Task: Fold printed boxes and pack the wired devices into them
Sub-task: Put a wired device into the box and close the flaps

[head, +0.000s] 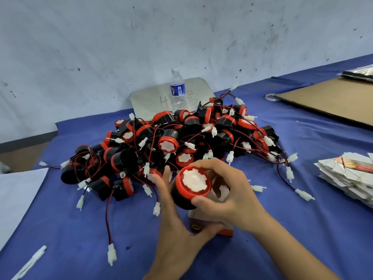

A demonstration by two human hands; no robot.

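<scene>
1. Far left: a white paper sheet [18,190] on the blue tablecloth [70,229], no print legible; below it a white pen [30,263], markings too blurred to read.
2. Centre: a pile of wired devices [161,142], black bodies with red rims and white centres, red-and-black leads ending in white plugs.
3. Behind the pile: a grey board [145,98] leaning on the wall, handwritten "4" in reddish ink, then a character partly hidden by a water bottle [178,89]; blue bottle label, text too small to read.
4. Left hand [175,235]: fingers [164,184] nearly straight and close together, lying against the left side of the held device [191,186]; thumb pressed across the near face of the printed box [226,232], holding it.
5. Held device: just in front of the pile, white centre up, above the box. Box print orange-red with a dark round emblem, wording unreadable.
6. Right hand [232,201]: curled round the device, thumb on the near red rim, fingers arched over the far edge.
7. Right: a tape roll [271,97] beside a cardboard sheet [323,100].
8. Far right: a stack of flat printed boxes [351,178], red-orange print, not legible.
</scene>
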